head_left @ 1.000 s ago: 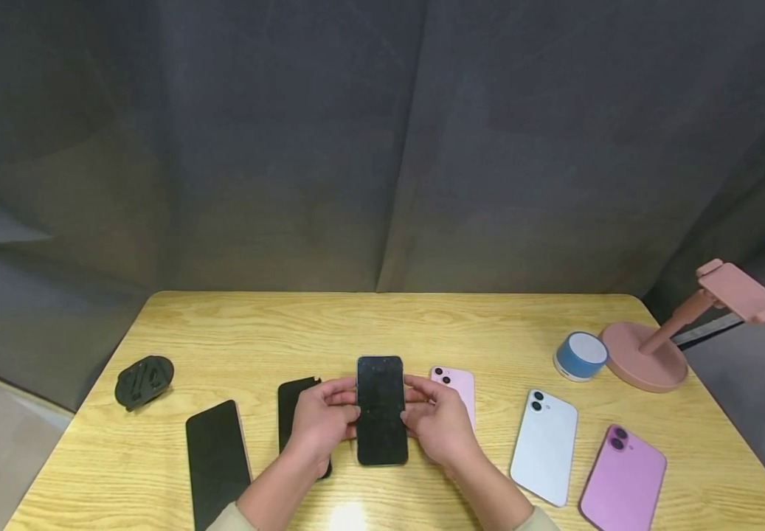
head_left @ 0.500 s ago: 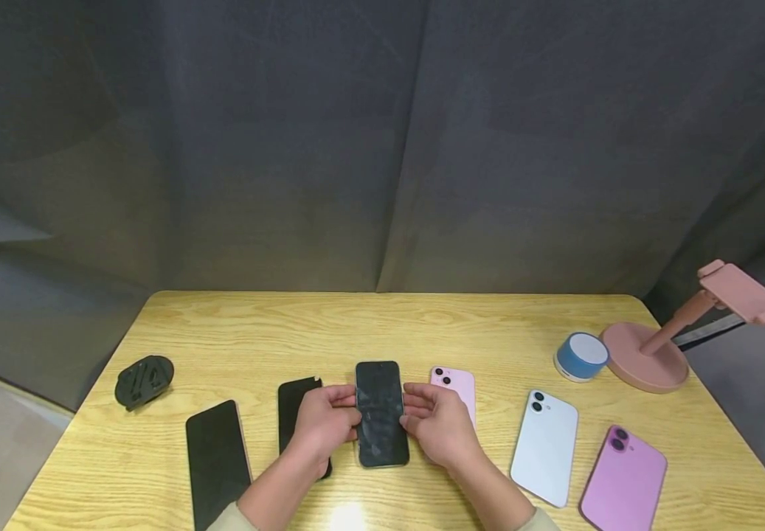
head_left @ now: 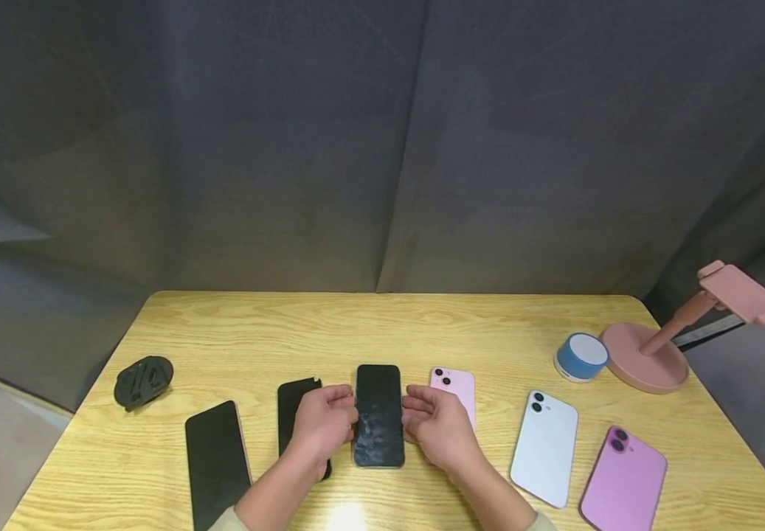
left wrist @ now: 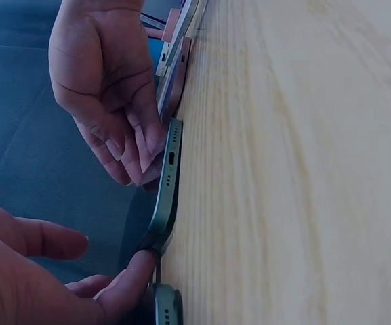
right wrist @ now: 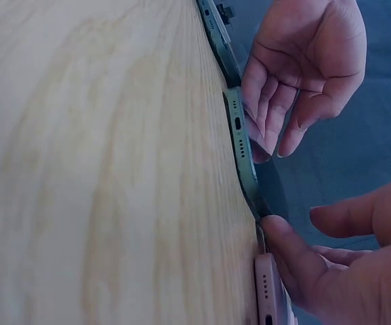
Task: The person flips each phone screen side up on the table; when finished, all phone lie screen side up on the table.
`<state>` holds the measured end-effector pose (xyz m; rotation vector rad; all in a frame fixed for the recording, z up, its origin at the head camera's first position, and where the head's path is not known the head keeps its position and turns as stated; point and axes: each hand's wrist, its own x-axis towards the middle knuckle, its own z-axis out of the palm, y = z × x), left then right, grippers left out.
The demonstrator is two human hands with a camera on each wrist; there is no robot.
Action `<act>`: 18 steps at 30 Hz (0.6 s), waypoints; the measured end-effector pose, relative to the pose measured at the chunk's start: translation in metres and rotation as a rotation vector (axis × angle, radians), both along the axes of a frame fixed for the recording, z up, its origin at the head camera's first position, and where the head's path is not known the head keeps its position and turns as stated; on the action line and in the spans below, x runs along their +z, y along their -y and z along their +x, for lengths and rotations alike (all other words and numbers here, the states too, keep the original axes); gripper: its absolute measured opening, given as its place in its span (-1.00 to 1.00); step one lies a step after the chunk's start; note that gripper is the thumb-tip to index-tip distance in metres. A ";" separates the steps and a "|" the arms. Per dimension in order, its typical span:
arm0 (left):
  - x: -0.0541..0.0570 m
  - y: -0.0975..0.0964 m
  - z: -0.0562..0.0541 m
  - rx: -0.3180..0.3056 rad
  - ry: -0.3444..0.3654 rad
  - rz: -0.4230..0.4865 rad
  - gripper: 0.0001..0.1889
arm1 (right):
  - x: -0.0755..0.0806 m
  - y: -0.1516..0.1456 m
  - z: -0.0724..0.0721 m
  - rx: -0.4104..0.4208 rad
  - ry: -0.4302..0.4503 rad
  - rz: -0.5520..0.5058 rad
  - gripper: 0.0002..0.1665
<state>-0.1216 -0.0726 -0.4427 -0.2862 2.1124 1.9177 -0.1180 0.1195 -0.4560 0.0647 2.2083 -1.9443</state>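
Note:
A dark-screened phone (head_left: 379,417) lies face up on the wooden table between my two hands. Its green bottom edge (left wrist: 167,177) with a charging port shows in the left wrist view, low against the tabletop. My left hand (head_left: 322,424) has its fingertips right at the phone's left side, the thumb raised off it. Along the opposite side, my right hand (head_left: 440,426) keeps loosely bent fingers close to the edge, its thumb also apart. Beneath the left hand a black phone (head_left: 291,409) is partly covered; a pink phone (head_left: 464,391) is partly hidden behind the right hand.
Another black phone (head_left: 217,461) lies to the left, below a dark oval object (head_left: 144,382). Rightward are a white phone (head_left: 545,450), a purple phone (head_left: 624,479), a blue cylinder with a white top (head_left: 581,358) and a pink phone stand (head_left: 648,358). A dark curtain hangs behind.
The middle phone has come down to lie on the table, slightly toward me. Both hands have loosened from its sides, the right hand shifting a little outward.

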 end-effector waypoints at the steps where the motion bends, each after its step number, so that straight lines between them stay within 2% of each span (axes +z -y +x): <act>1: 0.000 0.000 0.000 -0.002 -0.001 0.002 -0.49 | -0.001 0.000 0.000 -0.004 -0.003 -0.002 -0.45; 14: 0.001 0.007 0.001 -0.017 0.048 0.096 -0.45 | 0.002 -0.001 0.002 -0.012 0.012 -0.014 -0.45; 18: 0.001 0.008 0.002 -0.021 0.045 0.097 -0.43 | 0.002 -0.001 0.002 -0.008 0.006 -0.013 -0.44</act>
